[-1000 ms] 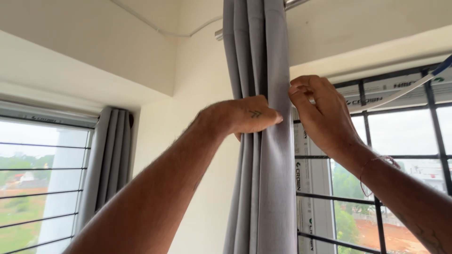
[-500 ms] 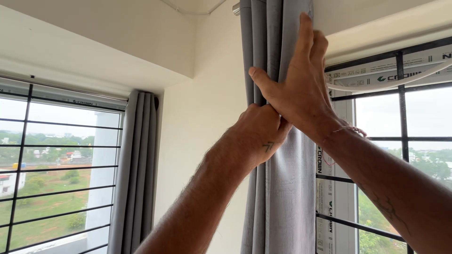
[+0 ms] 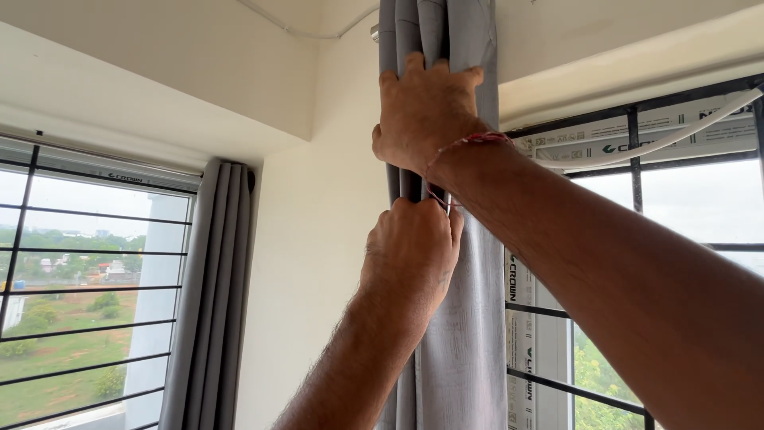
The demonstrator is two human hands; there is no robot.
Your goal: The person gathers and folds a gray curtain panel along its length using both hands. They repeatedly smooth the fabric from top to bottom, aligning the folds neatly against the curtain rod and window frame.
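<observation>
A grey curtain (image 3: 469,334) hangs bunched in folds from a rod near the ceiling, beside the right window. My right hand (image 3: 422,111) is wrapped around the gathered folds high up, fingers curled over them, a red thread on its wrist. Just below it my left hand (image 3: 410,251) grips the same bundle, fist closed on the fabric. The two hands nearly touch, one above the other.
A second grey curtain (image 3: 211,295) hangs gathered by the left window (image 3: 79,287), which has dark horizontal bars. The right window (image 3: 637,199) also has dark bars and a white hose across its top. A cream wall corner (image 3: 318,239) lies between them.
The view shifted so the curtain sits more central. My right hand went from an open palm against the folds to a grip high on them. My left hand closed tighter below it.
</observation>
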